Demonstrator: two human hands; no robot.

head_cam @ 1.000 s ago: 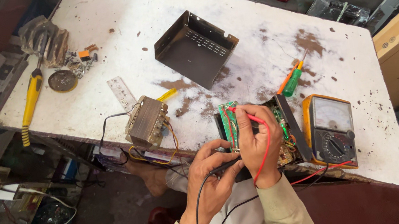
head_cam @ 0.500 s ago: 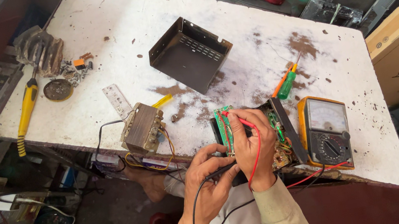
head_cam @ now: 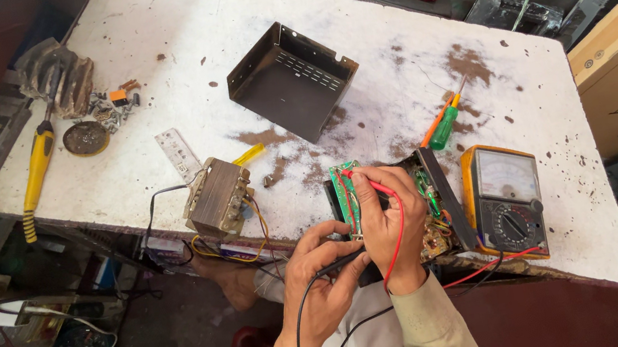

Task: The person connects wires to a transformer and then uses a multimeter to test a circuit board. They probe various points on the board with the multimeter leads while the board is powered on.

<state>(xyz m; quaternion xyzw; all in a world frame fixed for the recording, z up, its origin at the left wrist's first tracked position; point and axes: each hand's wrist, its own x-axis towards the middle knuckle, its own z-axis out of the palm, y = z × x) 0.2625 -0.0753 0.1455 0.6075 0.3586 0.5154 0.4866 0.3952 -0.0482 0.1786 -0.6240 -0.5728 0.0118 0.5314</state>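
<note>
Nearest to the camera, the left hand [head_cam: 323,277] is closed around a thin black test probe [head_cam: 343,261], whose black lead [head_cam: 305,337] hangs down in a loop towards the lap. Just above it, the right hand [head_cam: 390,222] is pinched shut on a slim red test probe [head_cam: 370,186], and its tip is pressed on the small green circuit board [head_cam: 345,192] that stands upright at the near edge of the white stained worktable [head_cam: 141,35].

Compared with the earlier pictures, almost nothing is changed in the grip: both probes are held in the same way and are kept on the same board. It is judged that a measurement is being continued, not started or ended. Only the view is shifted a little.

Right of the circuit board, an orange analogue multimeter [head_cam: 506,199] lies flat, joined by the red lead [head_cam: 494,264]. Left of the board, a brown wound transformer [head_cam: 216,198] is standing. Beyond the board, an orange and green screwdriver [head_cam: 445,125] is lying, and farther back an open black metal housing [head_cam: 291,80] is placed. Far left of the board, a yellow-handled tool [head_cam: 36,173] rests.
</note>
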